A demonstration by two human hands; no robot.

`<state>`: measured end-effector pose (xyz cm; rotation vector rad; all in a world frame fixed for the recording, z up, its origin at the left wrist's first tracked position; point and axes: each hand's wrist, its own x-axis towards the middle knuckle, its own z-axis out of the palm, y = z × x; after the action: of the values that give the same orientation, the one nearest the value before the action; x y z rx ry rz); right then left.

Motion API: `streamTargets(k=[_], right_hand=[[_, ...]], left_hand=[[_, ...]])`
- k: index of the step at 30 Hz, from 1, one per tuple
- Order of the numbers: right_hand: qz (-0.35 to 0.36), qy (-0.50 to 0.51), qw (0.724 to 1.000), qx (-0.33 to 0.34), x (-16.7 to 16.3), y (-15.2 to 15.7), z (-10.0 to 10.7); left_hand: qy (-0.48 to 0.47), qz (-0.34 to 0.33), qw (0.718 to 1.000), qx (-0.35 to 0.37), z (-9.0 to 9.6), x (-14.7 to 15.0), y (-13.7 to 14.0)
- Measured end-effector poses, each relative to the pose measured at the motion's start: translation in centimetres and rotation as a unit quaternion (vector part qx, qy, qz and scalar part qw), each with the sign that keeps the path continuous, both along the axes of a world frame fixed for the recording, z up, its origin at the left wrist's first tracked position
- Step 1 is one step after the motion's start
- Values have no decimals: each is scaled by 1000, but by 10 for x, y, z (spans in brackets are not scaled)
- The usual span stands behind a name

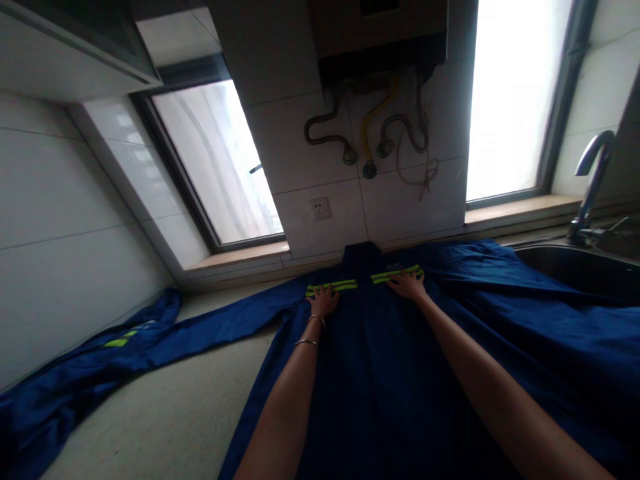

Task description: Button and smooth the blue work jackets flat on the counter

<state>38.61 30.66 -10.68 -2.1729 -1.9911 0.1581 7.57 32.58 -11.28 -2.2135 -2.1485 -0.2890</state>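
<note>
A dark blue work jacket (370,347) lies spread on the counter, its collar toward the wall. Yellow-green striped bands cross its chest on both sides. My left hand (323,302) rests flat with fingers spread on the left band, two bracelets around its wrist. On the right band (380,277), my right hand (407,287) lies with its fingers stretched out. One sleeve (235,320) reaches left along the counter. Toward the sink, more blue cloth (540,320) lies in folds; I cannot tell whether it is all the same garment.
At the far left is more blue cloth (40,413) with a yellow-green patch. The sink (550,263) and its tap (593,180) stand at the right. A water heater (380,40) with hanging pipes is on the tiled wall, above a socket (320,209). Windows flank it.
</note>
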Motion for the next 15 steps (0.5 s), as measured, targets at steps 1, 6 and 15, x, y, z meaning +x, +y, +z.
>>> streamTargets(k=[1,6,15], right_hand=[[0,2,1000,3,0,1,0],[-6,11,999,50,-2,-3,4],[-4,-15,995,102,-12,-35,27]], left_hand=[[-3,3,1000,0,1,0,1],[-27,-4,999,17,6,2,-2],[-32,-109,991,66,34,10,-37]])
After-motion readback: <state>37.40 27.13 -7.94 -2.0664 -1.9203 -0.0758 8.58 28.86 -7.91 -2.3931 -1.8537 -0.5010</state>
